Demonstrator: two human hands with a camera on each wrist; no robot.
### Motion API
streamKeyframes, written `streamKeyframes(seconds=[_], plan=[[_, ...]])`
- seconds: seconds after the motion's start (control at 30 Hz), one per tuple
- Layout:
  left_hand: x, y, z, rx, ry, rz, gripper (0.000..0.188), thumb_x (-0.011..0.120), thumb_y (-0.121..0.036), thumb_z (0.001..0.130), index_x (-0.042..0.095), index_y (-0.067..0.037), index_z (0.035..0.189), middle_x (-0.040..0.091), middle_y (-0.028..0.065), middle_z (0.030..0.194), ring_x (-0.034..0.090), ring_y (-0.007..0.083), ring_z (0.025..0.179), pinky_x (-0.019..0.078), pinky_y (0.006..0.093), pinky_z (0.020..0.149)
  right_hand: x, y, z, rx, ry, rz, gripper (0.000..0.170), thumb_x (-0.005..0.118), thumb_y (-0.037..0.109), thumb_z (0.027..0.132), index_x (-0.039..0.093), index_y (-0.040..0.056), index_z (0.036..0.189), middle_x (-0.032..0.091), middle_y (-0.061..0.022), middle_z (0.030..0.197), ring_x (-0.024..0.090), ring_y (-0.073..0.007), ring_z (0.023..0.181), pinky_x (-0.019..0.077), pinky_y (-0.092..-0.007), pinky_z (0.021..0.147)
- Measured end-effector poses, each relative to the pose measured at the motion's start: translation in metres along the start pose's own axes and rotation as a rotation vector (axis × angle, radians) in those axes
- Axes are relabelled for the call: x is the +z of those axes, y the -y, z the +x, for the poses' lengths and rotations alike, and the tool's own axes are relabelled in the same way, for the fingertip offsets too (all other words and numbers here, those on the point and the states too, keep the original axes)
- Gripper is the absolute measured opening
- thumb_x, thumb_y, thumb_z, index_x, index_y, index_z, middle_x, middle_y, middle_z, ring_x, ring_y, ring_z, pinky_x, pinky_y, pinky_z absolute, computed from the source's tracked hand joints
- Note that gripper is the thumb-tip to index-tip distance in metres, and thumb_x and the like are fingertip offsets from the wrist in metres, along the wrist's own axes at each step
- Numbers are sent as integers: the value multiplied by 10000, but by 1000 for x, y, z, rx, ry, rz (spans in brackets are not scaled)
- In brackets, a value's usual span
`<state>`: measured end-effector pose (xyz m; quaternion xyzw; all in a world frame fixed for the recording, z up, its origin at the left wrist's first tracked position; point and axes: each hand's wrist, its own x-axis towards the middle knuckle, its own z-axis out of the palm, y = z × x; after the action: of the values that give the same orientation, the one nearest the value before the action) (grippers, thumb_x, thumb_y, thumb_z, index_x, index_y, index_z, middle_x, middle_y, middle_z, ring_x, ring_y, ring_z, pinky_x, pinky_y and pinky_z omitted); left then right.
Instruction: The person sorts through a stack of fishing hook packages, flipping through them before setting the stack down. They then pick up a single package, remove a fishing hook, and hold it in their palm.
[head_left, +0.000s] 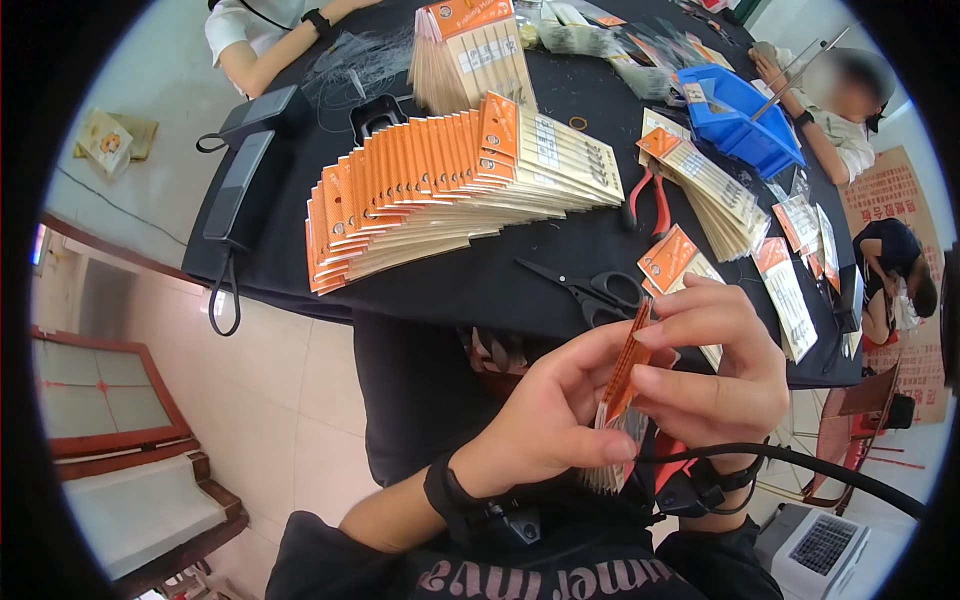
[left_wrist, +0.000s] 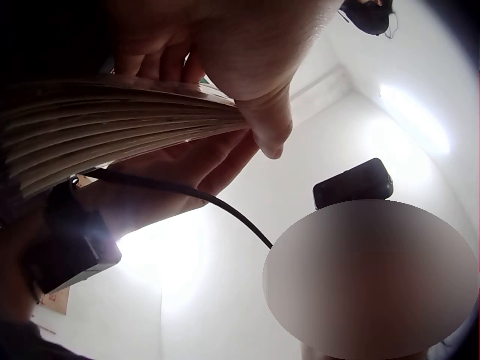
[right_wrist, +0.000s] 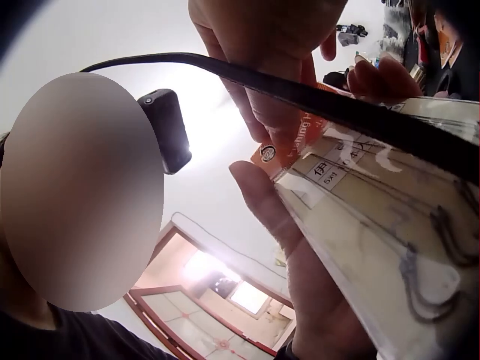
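Observation:
A small stack of fishing hook packets (head_left: 622, 375) with orange header cards is held upright, edge toward the head camera. My left hand (head_left: 550, 410) grips it lower down, thumb on the near side and fingers behind. At the header end, my right hand (head_left: 725, 365) pinches the orange cards between curled fingers. Pale layered edges of the packets (left_wrist: 112, 131) fan out in the left wrist view, under the left hand (left_wrist: 255, 52). Dark hooks show through the clear front of the outer packet (right_wrist: 375, 202) in the right wrist view.
On the black-covered table lie a long fanned row of packets (head_left: 430, 190), scissors (head_left: 585, 290), red-handled pliers (head_left: 655, 205) and a blue bin (head_left: 735, 120). Another packet pile (head_left: 705, 190) is at the right. A black cable (head_left: 800, 455) runs from the right wrist. Other people sit across the table.

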<state>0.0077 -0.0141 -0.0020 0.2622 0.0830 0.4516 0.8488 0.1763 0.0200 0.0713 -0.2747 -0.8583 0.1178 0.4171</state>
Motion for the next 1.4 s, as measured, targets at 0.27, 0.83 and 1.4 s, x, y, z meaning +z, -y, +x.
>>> streamKeyframes(seconds=[0.27, 0.83, 1.4], plan=[[4, -3, -1, -15, -32, -3, 931, 862, -111, 703, 315, 11, 1446, 474, 104, 1370, 448, 197, 1307, 363, 344, 1106, 1, -2, 0, -14, -7, 11, 297, 826, 114, 624, 778, 190, 907, 718, -44, 998, 662, -249, 928, 503, -405, 865], [3, -1, -5, 7, -94, -32, 962, 869, -99, 695, 293, 24, 1456, 446, 93, 1400, 434, 192, 1316, 362, 334, 1099, -3, -6, -2, -44, 24, -39, 222, 794, 144, 651, 770, 212, 860, 736, -2, 948, 671, -220, 896, 469, -432, 943], [-1, 1, -3, -21, -59, 18, 995, 867, -62, 681, 264, 34, 1467, 387, 130, 1465, 367, 220, 1379, 280, 359, 1157, -2, 4, 4, 3, 25, -106, 349, 784, 115, 535, 783, 217, 868, 622, 61, 805, 604, -164, 780, 472, -445, 870]])
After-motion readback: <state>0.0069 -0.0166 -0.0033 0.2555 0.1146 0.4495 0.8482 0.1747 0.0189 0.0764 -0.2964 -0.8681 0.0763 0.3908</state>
